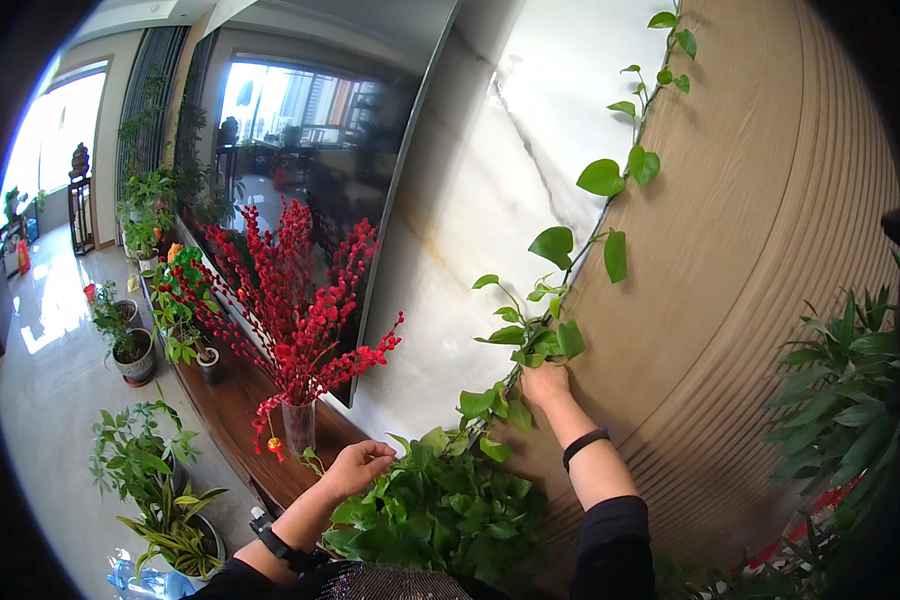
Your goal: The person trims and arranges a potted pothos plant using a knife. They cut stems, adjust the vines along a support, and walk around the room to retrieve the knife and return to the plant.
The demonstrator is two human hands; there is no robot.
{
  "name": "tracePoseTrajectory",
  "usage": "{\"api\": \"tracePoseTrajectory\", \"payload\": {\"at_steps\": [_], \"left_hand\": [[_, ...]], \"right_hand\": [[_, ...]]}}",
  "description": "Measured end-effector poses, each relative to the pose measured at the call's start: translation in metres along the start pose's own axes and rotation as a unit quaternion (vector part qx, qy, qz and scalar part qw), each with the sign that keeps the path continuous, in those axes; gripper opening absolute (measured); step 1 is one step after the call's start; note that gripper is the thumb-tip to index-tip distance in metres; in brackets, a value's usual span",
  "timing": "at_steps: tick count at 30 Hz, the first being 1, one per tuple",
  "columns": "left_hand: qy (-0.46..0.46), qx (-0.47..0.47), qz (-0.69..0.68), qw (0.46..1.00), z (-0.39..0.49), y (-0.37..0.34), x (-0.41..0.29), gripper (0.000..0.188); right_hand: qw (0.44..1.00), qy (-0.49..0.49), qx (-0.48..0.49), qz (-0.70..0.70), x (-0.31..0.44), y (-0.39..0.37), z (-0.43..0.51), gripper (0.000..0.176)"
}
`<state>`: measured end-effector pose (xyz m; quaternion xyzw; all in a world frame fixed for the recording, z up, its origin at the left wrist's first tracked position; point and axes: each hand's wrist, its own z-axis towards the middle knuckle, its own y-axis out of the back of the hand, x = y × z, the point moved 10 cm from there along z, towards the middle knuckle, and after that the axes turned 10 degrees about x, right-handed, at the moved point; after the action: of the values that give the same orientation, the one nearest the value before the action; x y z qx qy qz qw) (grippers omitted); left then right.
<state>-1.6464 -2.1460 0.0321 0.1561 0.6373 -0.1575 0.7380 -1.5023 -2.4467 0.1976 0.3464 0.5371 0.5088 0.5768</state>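
Observation:
A long pothos vine (598, 229) climbs along the seam between a white marble-look wall panel (450, 255) and a wood-grain panel (709, 187). My right hand (546, 382) is closed at the vine's lower stretch; leaves cover its fingertips. Below it spreads the dense leafy mass of the pothos plant (439, 506), its pot hidden. At this foliage's upper left edge is my left hand (360, 469), its thumb and fingers drawn together. I see nothing held between them.
Red berry branches (300, 322) stand in a clear vase (298, 427) on a dark wooden console (337, 431), before a large television (307, 142). Potted plants (135, 356) line the floor at left. Another leafy plant (840, 390) is at right, beside the fluted wall panel (810, 247).

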Motion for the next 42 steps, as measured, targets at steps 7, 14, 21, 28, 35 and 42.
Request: {"api": "tracePoseTrajectory", "payload": {"at_steps": [7, 14, 21, 28, 35, 42], "left_hand": [[-0.008, 0.005, -0.011, 1.0, 0.007, 0.005, 0.009, 0.022], [-0.005, 0.008, -0.014, 1.0, 0.013, 0.006, 0.011, 0.023], [0.02, 0.029, -0.019, 0.999, 0.026, -0.003, 0.012, 0.021], [0.023, 0.042, -0.026, 0.998, 0.048, -0.011, 0.023, 0.022], [0.057, 0.075, 0.172, 0.981, 0.138, -0.025, 0.03, 0.049], [0.04, 0.124, 0.113, 0.985, 0.21, -0.082, 0.025, 0.087]], "right_hand": [[0.997, 0.002, -0.04, -0.061, 0.006, -0.011, -0.001, 0.015], [0.995, 0.006, -0.04, -0.091, 0.013, -0.007, -0.002, 0.014], [0.994, -0.03, -0.026, -0.1, 0.012, -0.004, -0.001, 0.017], [0.992, 0.025, -0.036, -0.119, 0.016, 0.005, -0.005, 0.016], [0.995, 0.024, -0.001, -0.1, 0.011, 0.009, -0.002, 0.023], [0.994, 0.019, 0.019, -0.107, 0.007, 0.011, -0.004, 0.034]]}}
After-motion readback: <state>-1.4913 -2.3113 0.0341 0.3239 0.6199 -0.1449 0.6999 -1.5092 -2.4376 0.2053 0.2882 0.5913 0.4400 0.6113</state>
